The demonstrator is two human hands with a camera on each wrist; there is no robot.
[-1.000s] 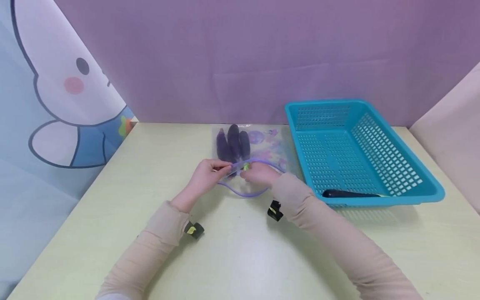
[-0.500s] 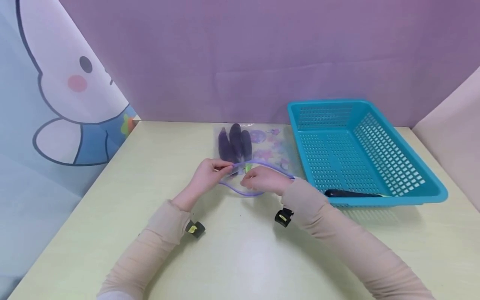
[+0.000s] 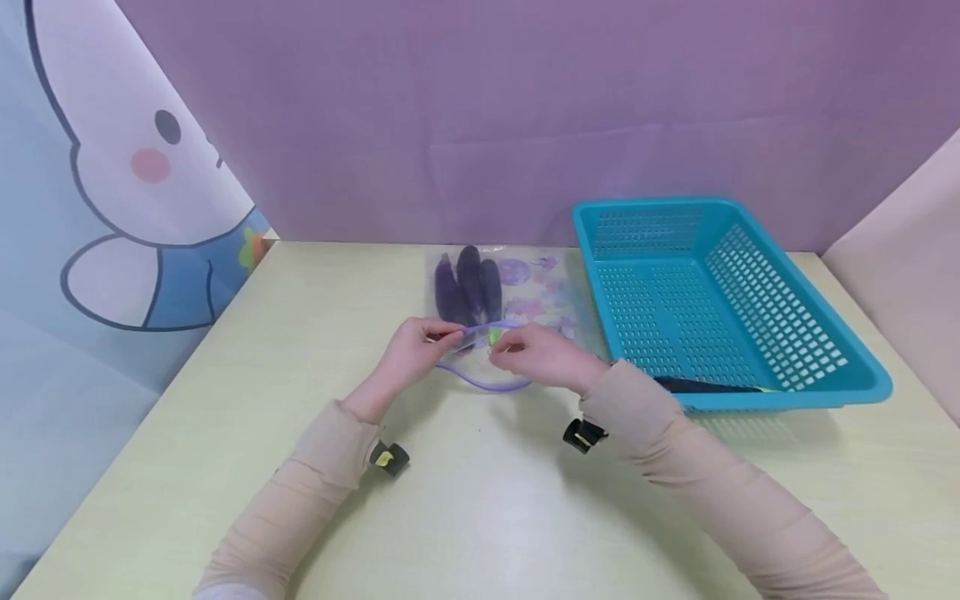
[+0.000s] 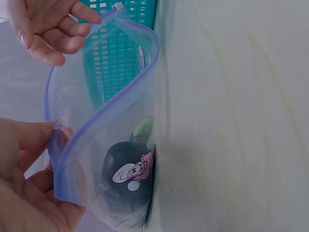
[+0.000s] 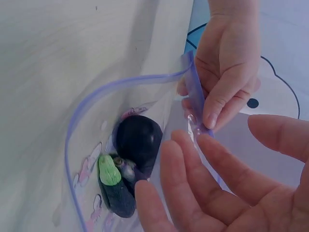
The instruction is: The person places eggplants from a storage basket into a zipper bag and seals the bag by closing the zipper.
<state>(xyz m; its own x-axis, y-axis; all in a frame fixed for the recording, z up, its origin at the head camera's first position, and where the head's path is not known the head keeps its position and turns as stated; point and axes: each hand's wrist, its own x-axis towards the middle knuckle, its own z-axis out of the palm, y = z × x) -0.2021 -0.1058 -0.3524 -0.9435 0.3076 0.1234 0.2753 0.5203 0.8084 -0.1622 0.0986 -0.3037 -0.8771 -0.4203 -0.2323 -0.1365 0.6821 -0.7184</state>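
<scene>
A clear zip bag [image 3: 543, 304] with a purple rim and printed figures lies at the back of the table, its mouth spread towards me. Inside are several dark purple eggplants [image 3: 450, 293]; the right wrist view shows one eggplant [image 5: 117, 195] with a light green stem end. My left hand [image 3: 415, 350] pinches the left corner of the rim between thumb and fingers, as the left wrist view confirms. My right hand [image 3: 547, 357] hovers at the mouth's right part. Its fingers [image 5: 176, 193] are loosely bent and hold nothing.
A blue-green plastic basket [image 3: 810, 292] stands right of the bag, close to my right forearm. Along its near wall lies another eggplant [image 3: 708, 386]. A purple backdrop [image 3: 525, 125] rises behind the table [image 3: 480, 500].
My right hand has drawn back to the right, out of the bag's mouth, and the green stem end stays inside. My left hand keeps its pinch on the rim.
</scene>
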